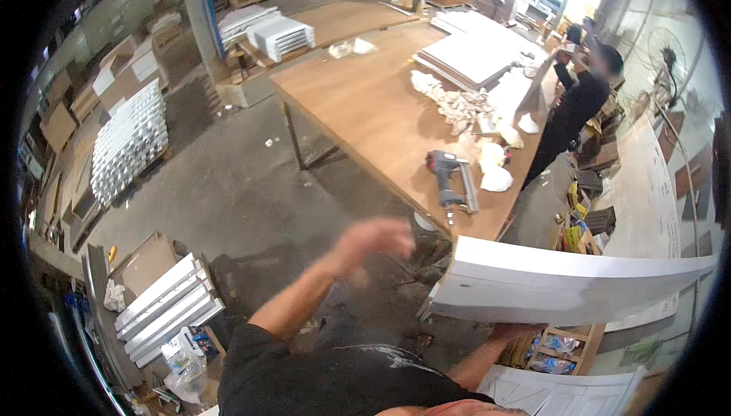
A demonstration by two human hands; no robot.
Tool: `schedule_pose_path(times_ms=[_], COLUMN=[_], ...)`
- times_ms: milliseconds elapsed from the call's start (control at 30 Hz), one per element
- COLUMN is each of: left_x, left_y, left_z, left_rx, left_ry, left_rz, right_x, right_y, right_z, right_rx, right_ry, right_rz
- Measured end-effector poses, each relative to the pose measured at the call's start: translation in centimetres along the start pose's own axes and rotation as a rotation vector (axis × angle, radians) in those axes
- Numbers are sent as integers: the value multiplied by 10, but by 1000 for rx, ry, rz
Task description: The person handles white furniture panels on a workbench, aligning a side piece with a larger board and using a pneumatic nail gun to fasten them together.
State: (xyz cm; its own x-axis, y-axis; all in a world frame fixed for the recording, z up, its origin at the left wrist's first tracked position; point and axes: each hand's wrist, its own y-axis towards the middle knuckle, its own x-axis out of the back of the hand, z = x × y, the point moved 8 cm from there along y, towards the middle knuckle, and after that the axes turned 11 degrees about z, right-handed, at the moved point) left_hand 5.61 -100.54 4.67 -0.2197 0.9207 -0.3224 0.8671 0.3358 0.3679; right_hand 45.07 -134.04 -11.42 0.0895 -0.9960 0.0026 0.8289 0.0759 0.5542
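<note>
My left hand (377, 239) is raised off the near corner of the table, blurred by motion, its fingers apart and nothing visible in them. Along the lower edge of a long white board (563, 283) is my right hand (518, 331), gripping it from below; its fingers are mostly hidden behind the board. The board stretches to the right, its left end near the table corner. On the wooden table (343, 88), just beyond that end, a grey and black nail gun (449, 182) lies on its side.
Crumpled white wrapping (464, 107) and stacked white panels (476, 54) cover the table's far right. A person in dark clothes (575, 107) stands at its right side. White slats (171, 309) lie at lower left. A drawer-like wooden frame (586, 347) holds plastic bags. A fan (668, 56) stands at right.
</note>
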Motion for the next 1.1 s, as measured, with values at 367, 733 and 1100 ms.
schedule_pose_path(times_ms=[367, 733, 1100], left_x=[78, 267, 496], left_y=[-35, -66, 3], left_z=[-159, -181, -266], left_rx=[224, 31, 157], left_ry=[895, 874, 877], left_rz=[-221, -714, -861], right_x=[-59, -297, -608], right_y=[25, 75, 24], right_z=[140, 127, 125], right_rx=[24, -121, -205], right_ry=[-226, -83, 359], right_rz=[-186, 26, 372])
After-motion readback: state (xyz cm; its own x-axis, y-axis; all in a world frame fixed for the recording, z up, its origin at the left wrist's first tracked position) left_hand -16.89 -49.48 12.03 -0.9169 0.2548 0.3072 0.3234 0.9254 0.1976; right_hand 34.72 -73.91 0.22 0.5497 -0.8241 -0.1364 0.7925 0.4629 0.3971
